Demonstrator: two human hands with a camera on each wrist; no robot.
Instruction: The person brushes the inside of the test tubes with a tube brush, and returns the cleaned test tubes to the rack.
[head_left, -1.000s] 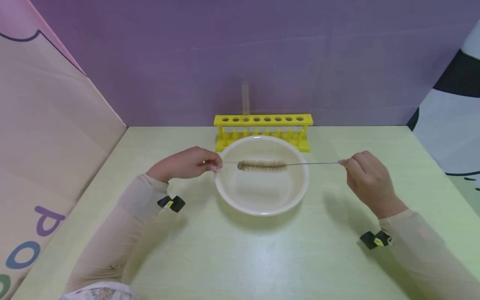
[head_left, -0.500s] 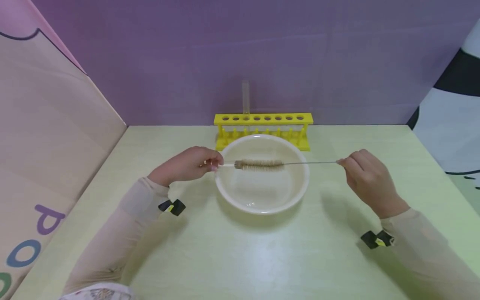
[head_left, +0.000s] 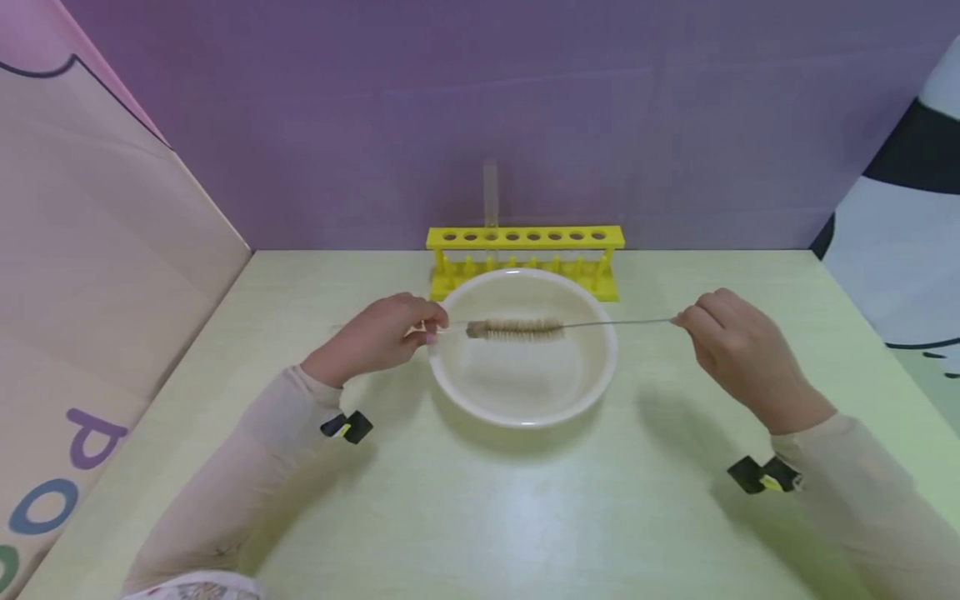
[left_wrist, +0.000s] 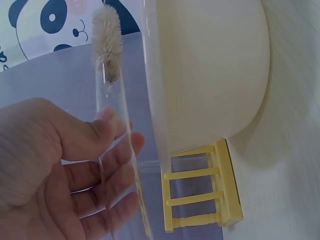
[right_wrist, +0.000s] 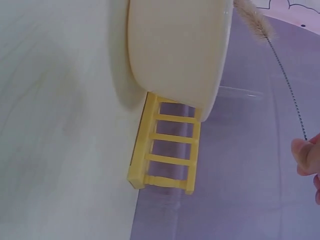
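Note:
A clear glass test tube (left_wrist: 112,95) lies in my left hand (head_left: 375,337), gripped between thumb and fingers, its mouth pointing right. My right hand (head_left: 738,354) pinches the end of the thin twisted wire handle (right_wrist: 286,80) of a test tube brush (head_left: 523,330). The brush's tan bristles are level above the white bowl (head_left: 522,423). In the left wrist view the bristle tip sits just inside the tube's mouth, squeezed narrow, while most of the bristles are outside it. Part of the tube is hidden behind the left fingers in the head view.
Behind the bowl stands a yellow test tube rack (head_left: 525,238) with one upright clear tube (head_left: 491,196) in it. A purple backdrop (head_left: 360,133) rises at the table's rear edge, and a printed panel (head_left: 90,250) borders the left side.
The brush has shifted slightly left toward the left hand, and its tip has entered the tube's mouth. The right hand has edged left and up; the bowl and rack stay put.

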